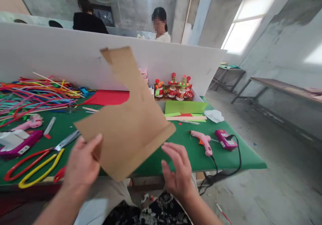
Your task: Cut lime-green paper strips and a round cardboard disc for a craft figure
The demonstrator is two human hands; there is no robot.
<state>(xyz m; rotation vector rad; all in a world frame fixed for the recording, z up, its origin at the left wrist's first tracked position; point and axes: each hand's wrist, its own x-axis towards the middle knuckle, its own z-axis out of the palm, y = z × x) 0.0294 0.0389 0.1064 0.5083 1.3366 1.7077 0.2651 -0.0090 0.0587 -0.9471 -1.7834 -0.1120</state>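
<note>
My left hand (82, 163) grips the lower left edge of a large irregular piece of brown cardboard (128, 124), held up and tilted above the green table (226, 158). My right hand (177, 171) hovers just below the cardboard's right lower edge with its fingers spread, holding nothing. The cardboard hides part of the table's middle.
Scissors with red and yellow handles (37, 163) lie at the left. Coloured pipe cleaners (32, 94) pile at the far left. A pink glue gun (202, 141) and its cable lie at the right, beside coloured paper sheets (184, 110) and small figures (176, 89). A white partition (50, 53) stands behind; two people sit beyond it.
</note>
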